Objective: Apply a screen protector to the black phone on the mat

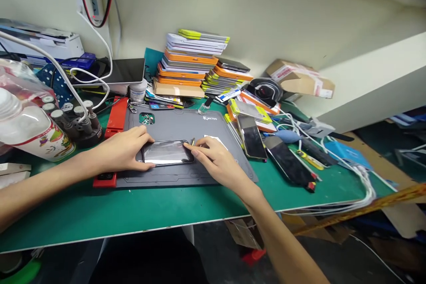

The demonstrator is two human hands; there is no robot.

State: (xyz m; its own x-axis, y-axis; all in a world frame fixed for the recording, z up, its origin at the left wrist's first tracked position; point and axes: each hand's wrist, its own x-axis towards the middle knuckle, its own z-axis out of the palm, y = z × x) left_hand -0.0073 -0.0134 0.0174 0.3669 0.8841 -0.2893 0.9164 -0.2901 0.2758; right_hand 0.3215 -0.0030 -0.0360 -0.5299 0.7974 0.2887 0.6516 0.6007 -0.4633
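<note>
A black smartphone [168, 152] lies flat on the grey work mat [179, 126], its glossy screen reflecting light. My left hand [128, 151] grips the phone's left end, thumb along the near edge and fingers along the far edge. At the right end, my right hand [214, 157] is closed in a pinch beside the upper corner. A small thin tool with a brassy end [192, 141] sticks up from those fingers; most of it is hidden, so its kind is unclear. A white piece of paper [213, 138] shows behind the right hand.
Around the mat stand a red holder [116, 115], a small glass bottle [204, 106], and stacked orange and grey boxes [188, 64]. Phones [251, 137], a blue blower [286, 136] and white cables [364, 182] lie right. A white bottle [29, 128] stands left on the green table [159, 208].
</note>
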